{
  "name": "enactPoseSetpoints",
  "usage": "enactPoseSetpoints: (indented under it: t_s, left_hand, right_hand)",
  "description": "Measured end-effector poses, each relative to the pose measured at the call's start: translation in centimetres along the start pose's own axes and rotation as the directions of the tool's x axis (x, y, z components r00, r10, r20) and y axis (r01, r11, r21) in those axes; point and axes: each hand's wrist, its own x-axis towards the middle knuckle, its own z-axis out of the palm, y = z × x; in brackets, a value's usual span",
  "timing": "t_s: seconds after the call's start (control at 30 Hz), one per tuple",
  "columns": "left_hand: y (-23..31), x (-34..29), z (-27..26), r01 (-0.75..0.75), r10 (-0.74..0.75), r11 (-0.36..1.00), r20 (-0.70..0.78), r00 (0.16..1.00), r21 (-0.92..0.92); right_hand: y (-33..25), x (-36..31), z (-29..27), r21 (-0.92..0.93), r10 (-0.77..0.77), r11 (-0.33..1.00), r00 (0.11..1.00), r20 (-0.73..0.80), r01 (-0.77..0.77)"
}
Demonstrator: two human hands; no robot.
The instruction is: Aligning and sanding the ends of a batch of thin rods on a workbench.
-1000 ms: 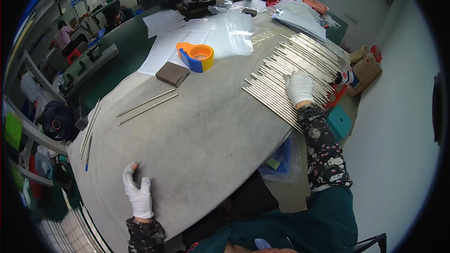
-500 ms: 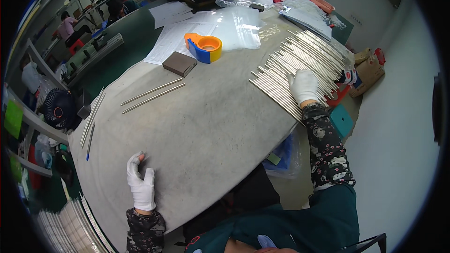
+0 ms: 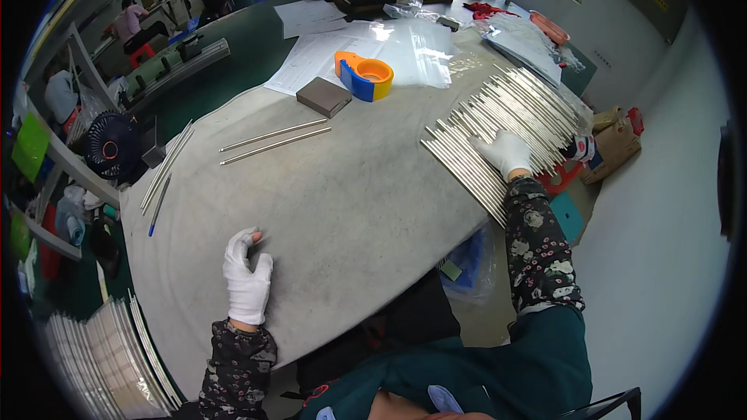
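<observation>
My right hand (image 3: pixel 508 155), in a white glove, lies on a wide layer of thin silver metal rods (image 3: pixel 529 109) at the table's right side. Its thumb points left across the rods, apart from the other fingers, whose tips are partly hidden. A narrow gap near the thumb sets off the nearest rods (image 3: pixel 459 167) from the rest. At the near left, my left hand (image 3: pixel 249 280), also gloved, rests over the grey tabletop (image 3: pixel 350 210). Its thumb and curled fingers stand apart with nothing between them. One bare fingertip shows through the glove.
Two rods (image 3: pixel 276 141) lie mid-table near a dark block (image 3: pixel 324 97) and an orange-and-blue tape dispenser (image 3: pixel 364 76). More rods (image 3: pixel 167 167) and a blue-tipped pen (image 3: pixel 159 206) lie left, beside a fan (image 3: pixel 113 145). Papers and clear bags lie behind. A cardboard box (image 3: pixel 612 148) stands right.
The whole view has shifted slightly. My right hand has turned, its thumb now reaching left, and a gap has appeared between the nearest rods and the others. My left hand keeps its pose.
</observation>
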Motion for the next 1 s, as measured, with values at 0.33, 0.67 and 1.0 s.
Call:
enactPoseSetpoints:
  t_s: [0.33,0.67,1.0]
  left_hand:
    - [3.1,0.8,0.8,-0.352,0.344,0.913,0.076,0.936,0.205]
    - [6.7,-0.6,2.7,-0.593,0.217,0.731,0.708,0.672,0.339]
    - [5.1,1.0,-0.4,-0.582,0.175,0.735,0.73,0.66,0.35]
  right_hand:
    - [-4.9,-6.4,-0.5,0.069,-0.242,0.969,0.966,0.092,0.237]
    - [-12.8,-18.0,-0.3,0.391,-0.673,0.714,0.722,0.16,0.58]
    - [-15.4,-14.7,-2.5,0.61,-0.786,0.615,0.328,0.525,0.499]
